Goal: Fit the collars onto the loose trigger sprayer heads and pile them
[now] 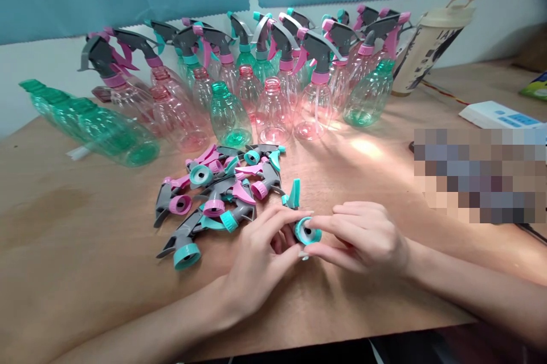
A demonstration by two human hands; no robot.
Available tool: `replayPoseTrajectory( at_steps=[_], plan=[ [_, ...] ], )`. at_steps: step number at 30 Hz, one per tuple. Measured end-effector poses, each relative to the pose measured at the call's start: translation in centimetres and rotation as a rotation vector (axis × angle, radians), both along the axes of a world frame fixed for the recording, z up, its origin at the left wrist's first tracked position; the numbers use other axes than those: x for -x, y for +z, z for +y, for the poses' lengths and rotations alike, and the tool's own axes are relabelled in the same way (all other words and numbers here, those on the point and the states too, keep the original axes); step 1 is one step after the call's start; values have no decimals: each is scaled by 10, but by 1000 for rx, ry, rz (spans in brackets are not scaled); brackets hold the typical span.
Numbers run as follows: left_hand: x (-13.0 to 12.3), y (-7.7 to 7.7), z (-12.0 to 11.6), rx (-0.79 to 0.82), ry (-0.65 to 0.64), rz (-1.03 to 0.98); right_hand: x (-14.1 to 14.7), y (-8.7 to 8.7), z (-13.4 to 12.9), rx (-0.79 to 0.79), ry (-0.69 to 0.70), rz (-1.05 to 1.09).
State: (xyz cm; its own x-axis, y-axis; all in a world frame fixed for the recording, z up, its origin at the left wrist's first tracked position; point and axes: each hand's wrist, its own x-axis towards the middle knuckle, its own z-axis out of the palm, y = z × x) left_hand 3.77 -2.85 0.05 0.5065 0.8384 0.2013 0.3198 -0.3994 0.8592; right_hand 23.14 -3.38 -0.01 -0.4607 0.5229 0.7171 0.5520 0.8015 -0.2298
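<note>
Near the table's front, a spray trigger head [317, 237] with a turquoise collar is tilted so that the collar's opening faces me. My left hand [262, 247] grips it from the left, hiding most of its body; a turquoise trigger sticks up behind the fingers. At the collar, my right hand [370, 238] has its index finger on the rim of the opening and its thumb at the lower edge, closed on it in a pinch. Just left of my hands lies a pile of grey spray heads [187, 256] with pink or turquoise collars and triggers.
Behind the pile stand several pink bottles [273, 116] and green bottles [228, 116], many with spray heads fitted. Green bottles [115, 133] lean in a row at left. A lidded tumbler [427, 48] and a white power strip [491, 115] are at right, beside a blurred-out patch.
</note>
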Motion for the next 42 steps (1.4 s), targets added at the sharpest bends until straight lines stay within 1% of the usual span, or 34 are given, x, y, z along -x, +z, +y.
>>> replayPoseTrajectory(
  at_steps=[6,14,18,21,27,35,42],
  plan=[
    [3,-2,1,-2,-44,17,-1,-3,2,50,83,18],
    [3,-3,3,14,-131,45,-2,-2,7,65,150,-59],
    [2,-1,4,-38,-168,44,-2,-2,8,132,177,-19],
    [2,1,4,-77,-171,80,-2,-3,6,161,189,37],
    [1,1,3,-89,-184,105,-2,-5,6,119,182,23],
    [0,2,3,-77,-228,112,-3,1,6,93,188,-43],
    [-1,4,1,-68,-241,112,0,-1,7,14,156,-7]
  ],
)
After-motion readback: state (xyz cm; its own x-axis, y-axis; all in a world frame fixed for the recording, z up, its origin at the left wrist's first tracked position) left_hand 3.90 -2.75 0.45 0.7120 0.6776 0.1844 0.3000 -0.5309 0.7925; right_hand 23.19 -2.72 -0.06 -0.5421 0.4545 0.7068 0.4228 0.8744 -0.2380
